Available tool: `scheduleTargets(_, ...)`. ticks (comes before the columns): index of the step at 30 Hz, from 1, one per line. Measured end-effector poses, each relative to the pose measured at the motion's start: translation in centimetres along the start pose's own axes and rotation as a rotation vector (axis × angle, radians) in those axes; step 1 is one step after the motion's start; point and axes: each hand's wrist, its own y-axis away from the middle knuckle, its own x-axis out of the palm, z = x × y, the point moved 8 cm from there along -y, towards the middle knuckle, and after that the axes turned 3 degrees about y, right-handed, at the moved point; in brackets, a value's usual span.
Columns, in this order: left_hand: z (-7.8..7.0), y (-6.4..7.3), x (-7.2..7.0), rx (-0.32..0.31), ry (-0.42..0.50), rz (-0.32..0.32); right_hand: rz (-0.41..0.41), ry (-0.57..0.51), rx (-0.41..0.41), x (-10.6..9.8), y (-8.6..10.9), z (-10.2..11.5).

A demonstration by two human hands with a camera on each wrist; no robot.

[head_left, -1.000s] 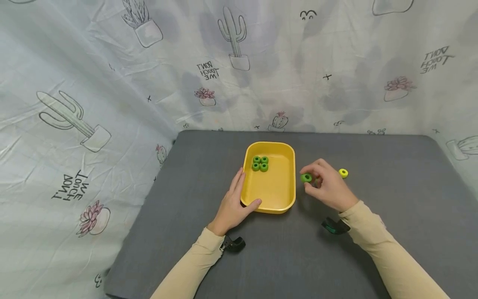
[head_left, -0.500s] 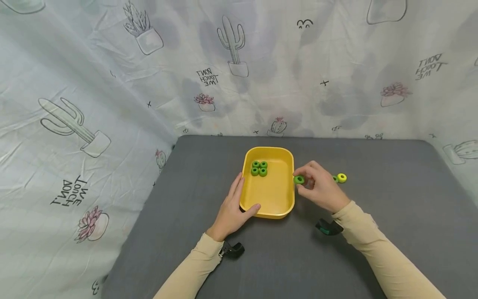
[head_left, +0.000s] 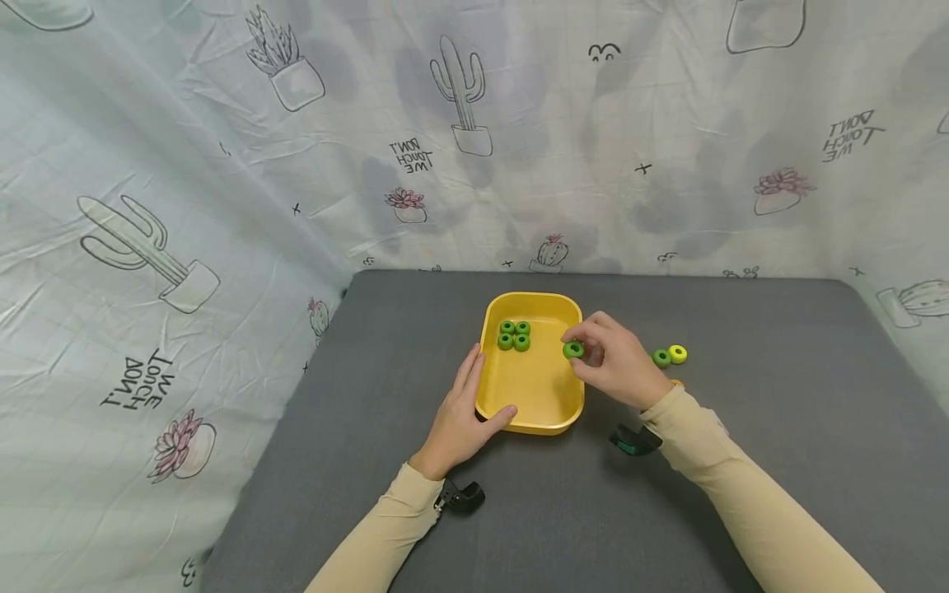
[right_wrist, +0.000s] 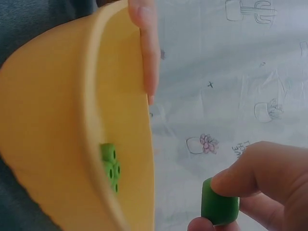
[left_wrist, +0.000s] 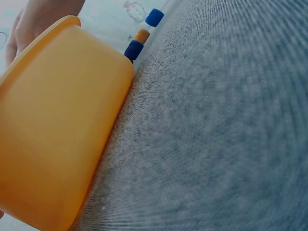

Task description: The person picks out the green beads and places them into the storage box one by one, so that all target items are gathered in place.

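Observation:
My left hand (head_left: 458, 416) rests at the near left corner of a yellow tray (head_left: 539, 428). Its straight fingers lie along the outside wall, and the thumb crosses the near rim. Between thumb and fingers, my right hand (head_left: 615, 361) pinches a green bead (head_left: 573, 349) with a hole through it, above the tray's right side. The same held bead (right_wrist: 220, 204) looks like a short cylinder in the right wrist view. Inside the tray, several green beads (head_left: 514, 335) sit in a tight square block toward the upper left.
Right of the right hand, another green bead (head_left: 661, 358) lies beside a yellow-green bead (head_left: 678, 354). The right wrist partly hides an orange piece (head_left: 678, 383). A blue piece (left_wrist: 154, 17) and others stand in a row beyond the tray. A printed curtain (head_left: 474, 206) hangs behind the table.
My right hand has moved left with the green bead, from beside the tray to over its right side. The beads behind that hand have come into view. My left hand stays at the tray.

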Motion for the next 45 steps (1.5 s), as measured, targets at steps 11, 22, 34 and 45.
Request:
scheduleTargets(11,-0.1,-0.2,0.0,-0.004,-0.001,0.001,0.033,-0.004,0.024,1.0,-2.5,1.0)
scheduleTargets(22,0.2,-0.2,0.1,-0.023,-0.024,0.008,0.083,-0.019,0.032,2.8,-4.9,1.3)
scheduleTargets(34,0.1,-0.2,0.0,0.000,-0.020,-0.002,0.125,0.009,0.031,5.4,-6.6,1.2)
scheduleTargets(45,0.2,0.0,0.1,0.011,-0.019,-0.003,0.169,0.067,0.052,7.8,-7.7,0.7)
